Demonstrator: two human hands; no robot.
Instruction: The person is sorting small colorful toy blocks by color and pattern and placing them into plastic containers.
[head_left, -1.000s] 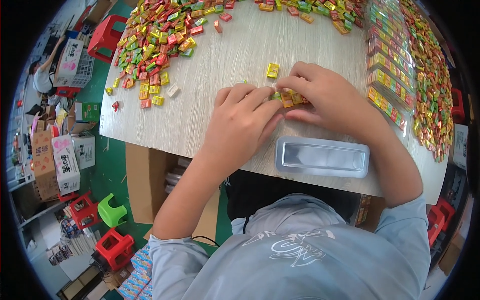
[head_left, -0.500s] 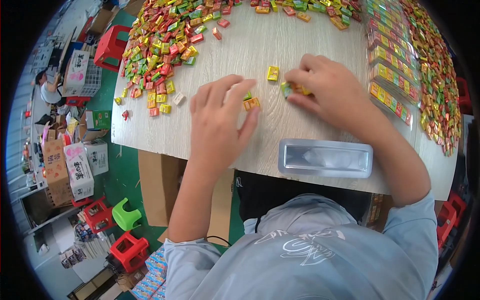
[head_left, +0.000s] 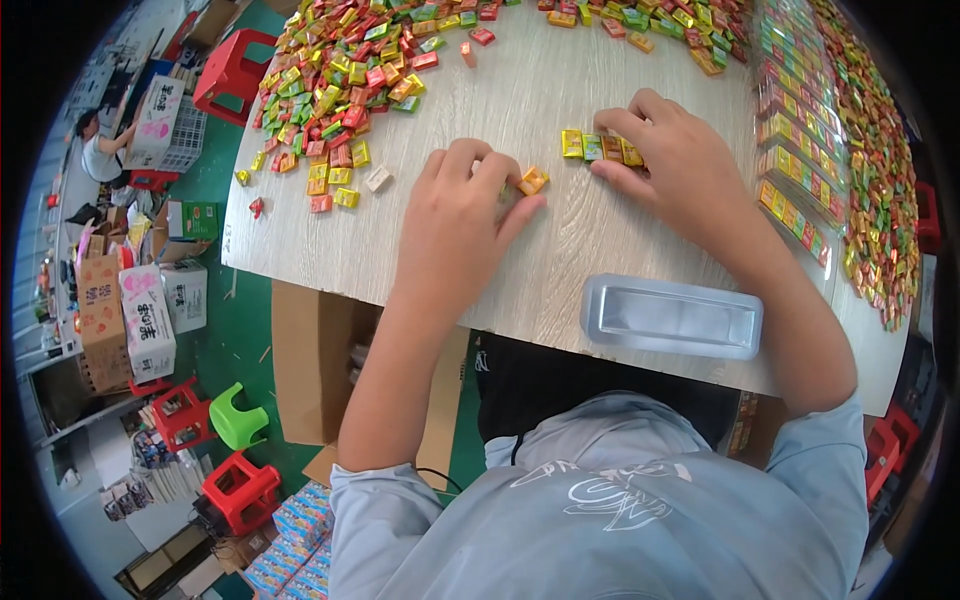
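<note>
My left hand [head_left: 455,215] has its thumb and fingertips closed around a small orange wrapped candy [head_left: 533,181]; anything else under the curled fingers is hidden. Just right of it, my right hand [head_left: 685,165] pinches a short row of wrapped candies [head_left: 611,149]. A yellow candy [head_left: 571,144] stands at the row's left end, beside a green one, while the fingers partly cover the right end. Nearer to me, a clear plastic tray [head_left: 672,316] lies by the table's front edge, with no candies visible in it.
Loose wrapped candies [head_left: 345,90] heap at the far left, and more lie along the back. Clear packs filled with candy rows [head_left: 795,165] are stacked on the right, beside another heap [head_left: 875,200]. A pale candy [head_left: 378,179] lies left of my left hand.
The separate yellow candy now sits against the row at my right hand. My left hand has shifted right and closed its fingers at the orange candy. The view has shifted slightly.
</note>
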